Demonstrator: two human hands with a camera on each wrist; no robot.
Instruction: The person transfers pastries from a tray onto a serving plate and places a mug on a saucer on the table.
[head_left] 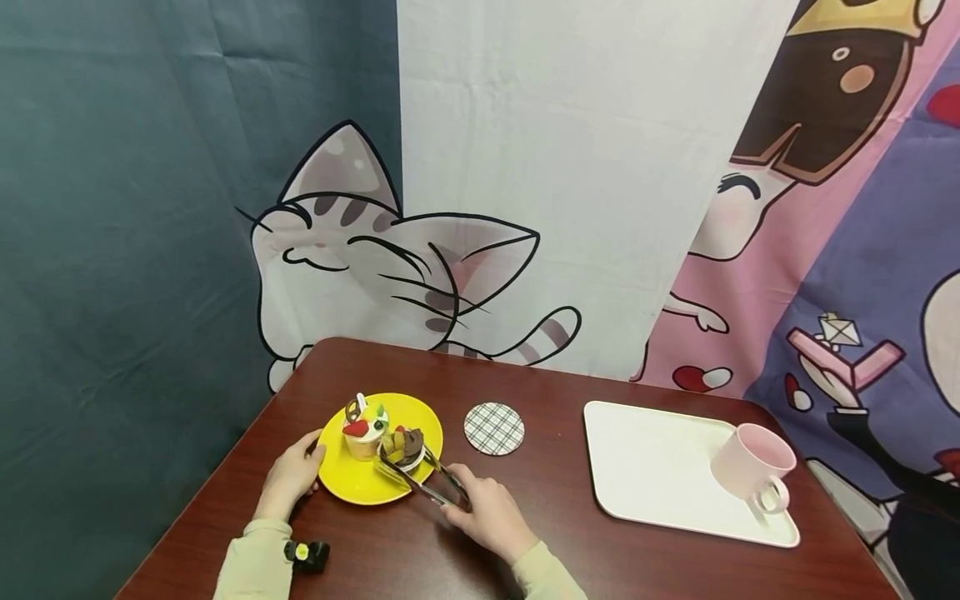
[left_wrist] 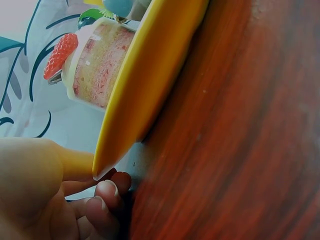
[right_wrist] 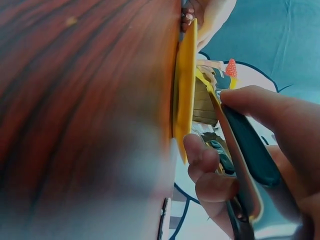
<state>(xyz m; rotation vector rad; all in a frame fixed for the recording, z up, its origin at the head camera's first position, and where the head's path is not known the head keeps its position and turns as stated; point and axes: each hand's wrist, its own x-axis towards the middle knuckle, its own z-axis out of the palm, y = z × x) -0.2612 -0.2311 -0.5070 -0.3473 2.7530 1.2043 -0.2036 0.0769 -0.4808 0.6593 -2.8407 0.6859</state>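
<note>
On a yellow plate (head_left: 360, 493) stand two dessert cups. The cake cup (head_left: 363, 446), topped with a strawberry and cream, is at the back left; its layered side shows in the left wrist view. Nearer the front right is a dessert cup with chocolate cream and fruit (head_left: 408, 447). My left hand (head_left: 291, 472) grips the plate's left rim, thumb on top and fingers beneath. My right hand (head_left: 491, 508) holds metal tongs (right_wrist: 250, 145) with dark grips, their ends on either side of the chocolate-topped cup. Whether they press on it I cannot tell.
A round checked coaster (head_left: 494, 428) lies right of the plate. Farther right, a white tray (head_left: 652, 467) bears a pink mug (head_left: 752, 462) at its right end. Printed curtains (head_left: 570, 167) hang behind the brown table (head_left: 555, 533).
</note>
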